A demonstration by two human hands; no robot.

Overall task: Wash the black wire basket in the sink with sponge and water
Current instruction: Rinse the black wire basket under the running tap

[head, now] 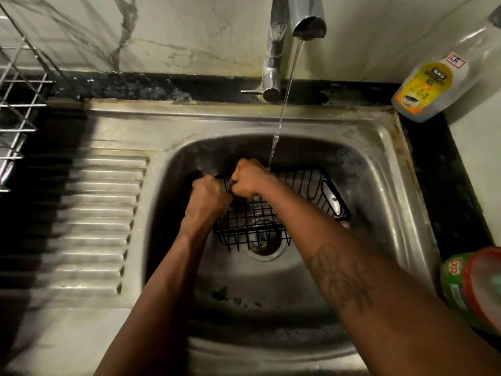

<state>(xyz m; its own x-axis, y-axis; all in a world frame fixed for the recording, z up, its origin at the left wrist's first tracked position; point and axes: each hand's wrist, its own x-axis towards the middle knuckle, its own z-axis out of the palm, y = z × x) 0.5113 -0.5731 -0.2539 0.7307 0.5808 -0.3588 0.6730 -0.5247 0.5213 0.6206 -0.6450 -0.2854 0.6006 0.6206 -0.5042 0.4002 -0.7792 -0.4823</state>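
Observation:
The black wire basket (284,210) lies in the steel sink (379,164), over the drain (264,245). My left hand (210,196) is closed on the basket's left rim. My right hand (249,177) is a closed fist at the same far-left corner, touching the rim; what it holds is hidden, and I see no sponge. A thin stream of water (282,115) runs from the tap (273,50) and lands just right of my right hand, on the basket's far edge.
A ribbed draining board (103,221) lies left of the bowl, with a wire dish rack (19,109) at the far left. A dishwash gel bottle (428,85) leans at the back right. A green and red tub (474,289) sits on the right counter.

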